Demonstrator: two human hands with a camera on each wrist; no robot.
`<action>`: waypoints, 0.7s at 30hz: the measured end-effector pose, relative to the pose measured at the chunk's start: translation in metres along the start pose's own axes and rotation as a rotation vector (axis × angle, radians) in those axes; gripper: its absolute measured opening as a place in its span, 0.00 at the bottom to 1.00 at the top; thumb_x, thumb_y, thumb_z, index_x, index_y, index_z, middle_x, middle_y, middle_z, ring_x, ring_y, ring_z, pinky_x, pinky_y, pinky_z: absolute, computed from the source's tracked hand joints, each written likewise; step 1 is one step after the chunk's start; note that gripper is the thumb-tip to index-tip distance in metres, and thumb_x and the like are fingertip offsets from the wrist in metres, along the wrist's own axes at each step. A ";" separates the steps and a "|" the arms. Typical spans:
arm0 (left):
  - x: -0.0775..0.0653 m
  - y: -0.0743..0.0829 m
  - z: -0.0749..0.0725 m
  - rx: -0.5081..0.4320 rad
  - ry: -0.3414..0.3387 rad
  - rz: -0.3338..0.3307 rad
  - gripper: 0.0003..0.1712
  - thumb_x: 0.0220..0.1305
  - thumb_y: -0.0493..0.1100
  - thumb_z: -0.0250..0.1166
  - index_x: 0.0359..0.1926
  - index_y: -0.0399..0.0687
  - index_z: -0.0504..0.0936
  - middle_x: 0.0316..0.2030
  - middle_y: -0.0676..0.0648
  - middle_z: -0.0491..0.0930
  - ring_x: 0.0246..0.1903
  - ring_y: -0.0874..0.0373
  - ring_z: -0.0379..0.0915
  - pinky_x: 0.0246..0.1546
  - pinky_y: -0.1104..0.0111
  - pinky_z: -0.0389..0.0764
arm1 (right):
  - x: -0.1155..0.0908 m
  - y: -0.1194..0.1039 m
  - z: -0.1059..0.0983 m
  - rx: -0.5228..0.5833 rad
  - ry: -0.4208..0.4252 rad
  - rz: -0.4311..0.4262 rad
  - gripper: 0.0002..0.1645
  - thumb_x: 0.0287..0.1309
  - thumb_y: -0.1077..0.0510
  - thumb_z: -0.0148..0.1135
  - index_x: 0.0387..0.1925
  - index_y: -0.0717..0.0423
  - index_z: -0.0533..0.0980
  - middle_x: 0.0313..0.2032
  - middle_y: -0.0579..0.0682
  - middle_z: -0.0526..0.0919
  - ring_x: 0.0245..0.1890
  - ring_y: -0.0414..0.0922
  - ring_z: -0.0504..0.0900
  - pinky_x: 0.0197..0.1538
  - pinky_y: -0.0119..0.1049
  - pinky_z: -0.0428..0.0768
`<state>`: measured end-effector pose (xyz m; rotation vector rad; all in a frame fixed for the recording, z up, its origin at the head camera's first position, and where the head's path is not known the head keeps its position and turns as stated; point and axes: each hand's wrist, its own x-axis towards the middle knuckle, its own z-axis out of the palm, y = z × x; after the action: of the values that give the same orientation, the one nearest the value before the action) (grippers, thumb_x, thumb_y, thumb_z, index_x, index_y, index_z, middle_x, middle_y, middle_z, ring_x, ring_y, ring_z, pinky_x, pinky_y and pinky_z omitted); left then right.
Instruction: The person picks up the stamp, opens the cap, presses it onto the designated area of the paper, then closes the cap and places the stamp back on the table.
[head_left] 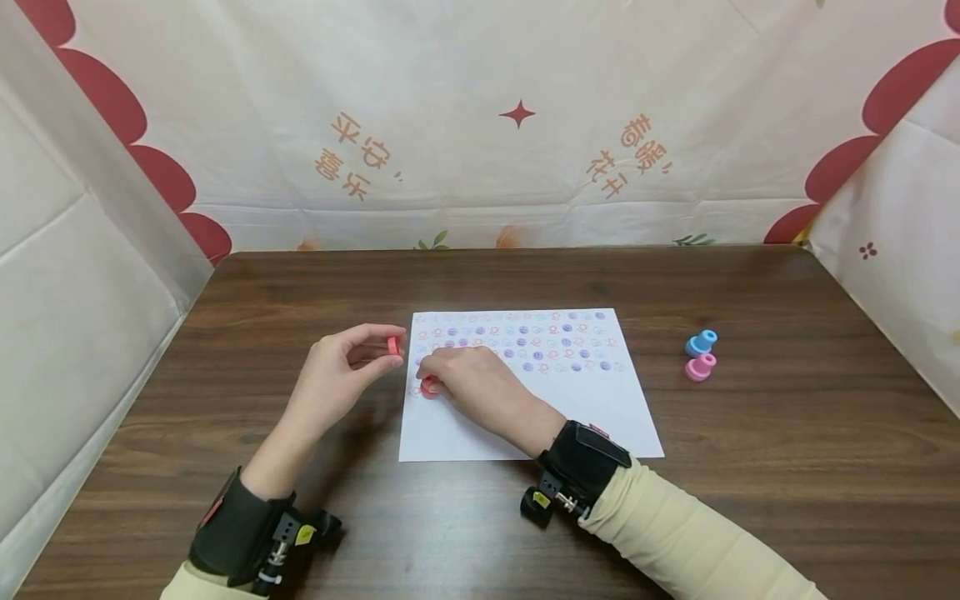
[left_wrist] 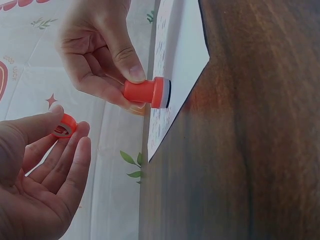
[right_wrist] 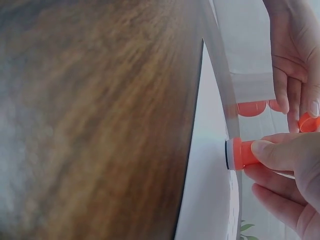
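Between thumb and fingers, my right hand [head_left: 480,390] pinches a red stamp [left_wrist: 141,93] by its handle. The stamp's dark-edged face is turned down at the left part of a white sheet of paper [head_left: 525,425]; whether it touches the sheet I cannot tell. Rows of small red, blue and purple printed marks [head_left: 566,342] cover the sheet's upper part. Just left of the sheet, my left hand [head_left: 337,375] is raised and pinches a small round red cap [left_wrist: 65,126] between thumb and fingers. The cap's hollow side shows in the left wrist view.
To the right of the paper, a blue stamp [head_left: 702,342] and a pink stamp [head_left: 701,367] stand close together on the brown wooden table [head_left: 787,433]. A pale printed cloth [head_left: 450,167] hangs behind the table and along its sides.
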<state>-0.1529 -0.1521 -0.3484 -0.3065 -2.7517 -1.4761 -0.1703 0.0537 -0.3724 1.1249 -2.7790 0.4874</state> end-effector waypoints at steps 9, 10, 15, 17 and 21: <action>0.000 0.000 -0.001 0.007 -0.001 0.008 0.21 0.62 0.38 0.70 0.56 0.45 0.82 0.48 0.42 0.86 0.45 0.51 0.85 0.51 0.60 0.85 | 0.001 -0.001 0.000 -0.009 0.001 0.004 0.10 0.62 0.58 0.67 0.45 0.48 0.84 0.41 0.43 0.89 0.34 0.38 0.82 0.44 0.34 0.83; 0.000 0.000 -0.001 0.007 0.000 0.009 0.21 0.62 0.38 0.71 0.56 0.46 0.82 0.48 0.42 0.86 0.45 0.51 0.85 0.51 0.60 0.85 | 0.001 -0.001 0.000 -0.009 0.002 0.004 0.10 0.62 0.58 0.67 0.45 0.48 0.84 0.41 0.43 0.89 0.34 0.38 0.82 0.43 0.33 0.83; 0.002 0.001 -0.001 0.010 0.000 0.015 0.21 0.62 0.38 0.71 0.56 0.45 0.82 0.48 0.42 0.86 0.45 0.51 0.85 0.51 0.59 0.85 | 0.000 -0.001 0.000 -0.010 0.014 -0.006 0.09 0.63 0.59 0.66 0.45 0.48 0.84 0.41 0.42 0.89 0.34 0.37 0.82 0.43 0.33 0.83; 0.002 0.002 0.000 0.012 0.000 0.015 0.21 0.62 0.38 0.70 0.56 0.45 0.82 0.48 0.42 0.86 0.45 0.51 0.85 0.51 0.59 0.85 | 0.000 -0.001 0.000 -0.012 0.016 -0.011 0.09 0.63 0.59 0.66 0.45 0.48 0.84 0.41 0.42 0.89 0.34 0.37 0.82 0.43 0.33 0.83; 0.002 0.002 0.000 0.013 -0.003 0.013 0.21 0.62 0.38 0.70 0.57 0.45 0.82 0.48 0.42 0.86 0.46 0.51 0.85 0.51 0.58 0.85 | 0.000 0.000 0.001 -0.014 0.016 -0.014 0.09 0.63 0.59 0.66 0.44 0.47 0.84 0.41 0.42 0.89 0.35 0.37 0.83 0.43 0.33 0.82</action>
<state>-0.1546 -0.1505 -0.3467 -0.3268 -2.7550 -1.4562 -0.1704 0.0531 -0.3728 1.1323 -2.7549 0.4717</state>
